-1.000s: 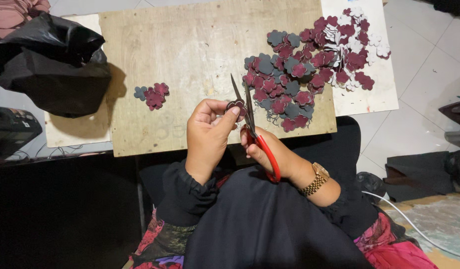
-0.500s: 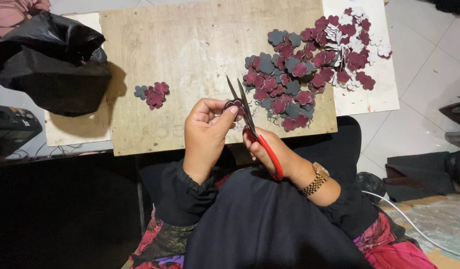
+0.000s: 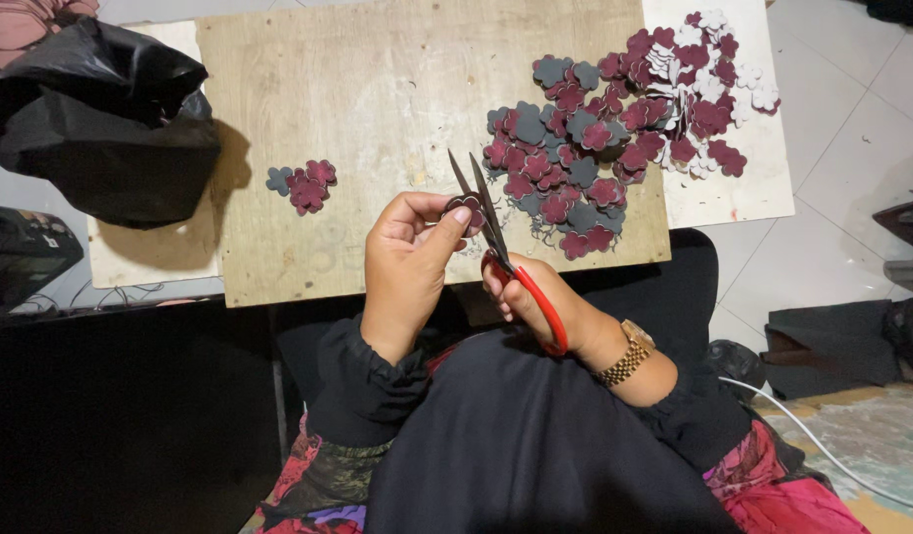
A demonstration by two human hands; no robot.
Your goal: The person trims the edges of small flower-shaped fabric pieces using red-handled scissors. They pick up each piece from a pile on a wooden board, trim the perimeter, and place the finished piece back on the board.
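Observation:
My left hand [image 3: 405,259] pinches a small dark red flower-shaped cutout [image 3: 466,205] between thumb and fingertips. My right hand [image 3: 535,302] grips red-handled scissors [image 3: 496,237], whose dark blades are spread and point up beside the cutout. Both hands hover just in front of the near edge of a wooden board [image 3: 377,109]. A large heap of maroon and grey flower cutouts [image 3: 614,148] lies on the board's right side. A small cluster of finished cutouts [image 3: 303,185] rests on the left.
A black plastic bag [image 3: 105,119] sits at the far left on a white sheet [image 3: 150,262]. Another white sheet [image 3: 733,198] lies under the heap on the right. A black device [image 3: 21,252] is at the left edge. Tiled floor and dark cloth [image 3: 832,341] lie to the right.
The scissor blades have shifted slightly around the cutout held in my left hand; both hands stay in nearly the same spot.

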